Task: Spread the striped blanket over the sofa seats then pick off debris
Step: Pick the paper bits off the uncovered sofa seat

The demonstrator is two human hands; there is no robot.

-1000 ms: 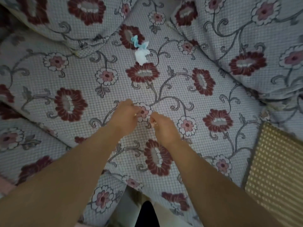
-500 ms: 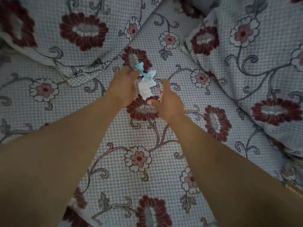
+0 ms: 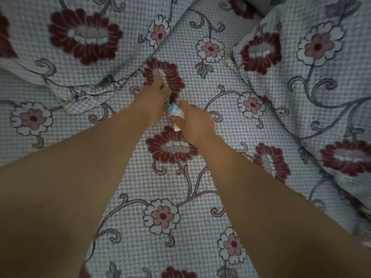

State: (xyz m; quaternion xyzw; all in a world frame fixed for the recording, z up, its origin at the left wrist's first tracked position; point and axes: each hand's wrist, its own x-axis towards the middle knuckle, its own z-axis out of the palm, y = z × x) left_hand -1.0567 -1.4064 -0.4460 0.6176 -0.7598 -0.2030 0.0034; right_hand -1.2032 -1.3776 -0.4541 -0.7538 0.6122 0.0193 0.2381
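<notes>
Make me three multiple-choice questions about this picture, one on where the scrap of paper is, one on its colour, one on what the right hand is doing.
1. Where is the scrap of paper?
A. between the two hands
B. at the picture's bottom edge
C. on the right-hand cushion

2. What colour is the scrap?
A. red and black
B. white and light blue
C. yellow

3. What is the right hand doing?
A. lying flat, fingers straight
B. hanging off the sofa
C. pinching the scrap

Answers:
1. A, the scrap sits between the left hand and the right hand, above the flowered sofa cover.
2. B, it shows white with a light blue end.
3. C, its fingers curl round the scrap's white part.
</notes>
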